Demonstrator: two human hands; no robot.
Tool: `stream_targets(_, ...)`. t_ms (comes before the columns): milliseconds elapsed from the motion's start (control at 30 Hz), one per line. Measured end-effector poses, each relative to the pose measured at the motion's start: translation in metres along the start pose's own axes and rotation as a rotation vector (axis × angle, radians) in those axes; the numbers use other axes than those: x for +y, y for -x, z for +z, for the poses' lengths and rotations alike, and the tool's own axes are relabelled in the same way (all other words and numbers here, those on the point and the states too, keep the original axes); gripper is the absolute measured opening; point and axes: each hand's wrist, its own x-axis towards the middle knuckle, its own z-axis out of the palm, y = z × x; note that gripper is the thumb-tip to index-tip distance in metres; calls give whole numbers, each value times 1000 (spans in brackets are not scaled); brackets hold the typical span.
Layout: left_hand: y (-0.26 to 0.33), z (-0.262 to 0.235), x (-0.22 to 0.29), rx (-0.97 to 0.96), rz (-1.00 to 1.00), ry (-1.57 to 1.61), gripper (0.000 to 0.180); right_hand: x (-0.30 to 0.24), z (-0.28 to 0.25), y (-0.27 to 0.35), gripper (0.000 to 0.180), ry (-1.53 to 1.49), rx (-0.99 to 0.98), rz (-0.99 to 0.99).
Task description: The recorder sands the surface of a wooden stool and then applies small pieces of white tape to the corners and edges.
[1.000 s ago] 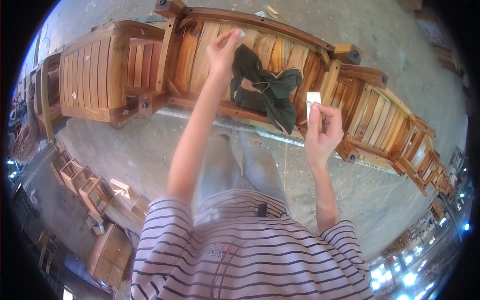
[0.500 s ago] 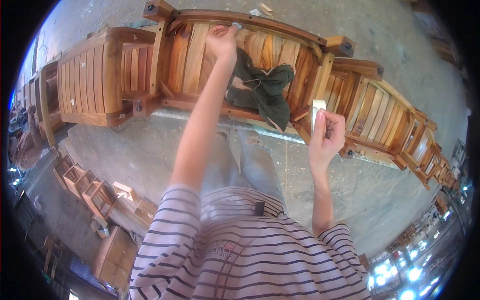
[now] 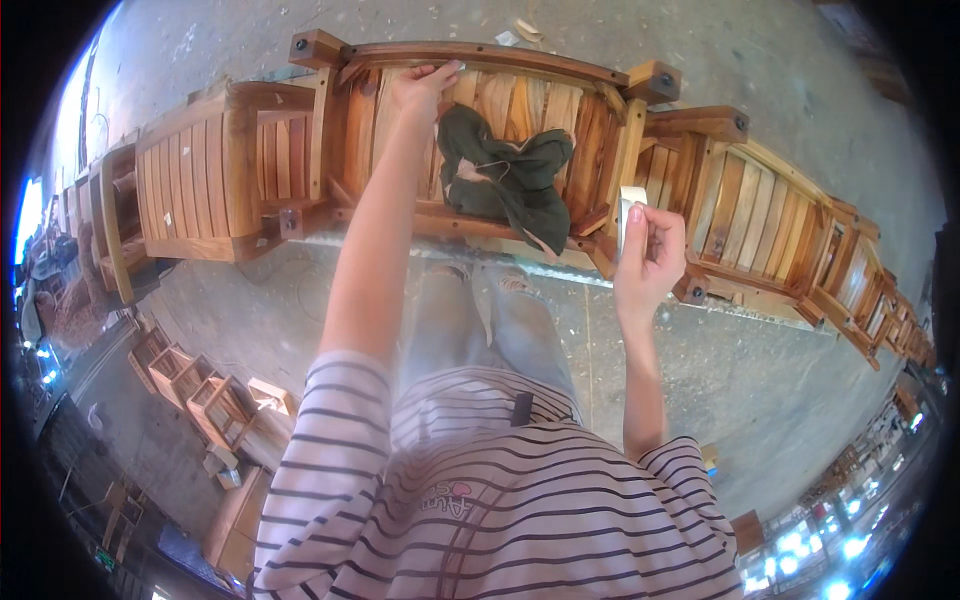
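Note:
A wooden furniture frame with a slatted panel (image 3: 495, 95) lies across in front of me. My left hand (image 3: 425, 88) reaches over it to the far rail (image 3: 520, 56), fingers pinched on a small whitish piece (image 3: 459, 66) that looks like tape. Whether that piece touches the rail I cannot tell. Near the frame's right end, my right hand (image 3: 652, 245) grips a roll of pale tape (image 3: 633, 194) between thumb and fingers. A crumpled dark green cloth (image 3: 510, 185) rests on the slats between my hands.
More slatted wooden pieces stand in a row, one at left (image 3: 185, 185) and several at right (image 3: 750, 210). Small wooden frames (image 3: 190, 380) sit on the floor behind me at left. Scraps (image 3: 508, 38) lie on the concrete floor beyond the rail.
My left hand has shifted slightly left along the far rail, still pinching the small piece. My right hand keeps the tape roll in nearly the same place. The whole view has shifted a little.

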Motion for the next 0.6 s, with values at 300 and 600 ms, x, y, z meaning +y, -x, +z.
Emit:
stream_targets(300,31,-12,18,31,563,-767,31,10,-30,-1,11,-124,165,123)
stream_targets(600,17,-19,17,-225,1279,-1140,15,61,-20,13,12,-6,159,106)
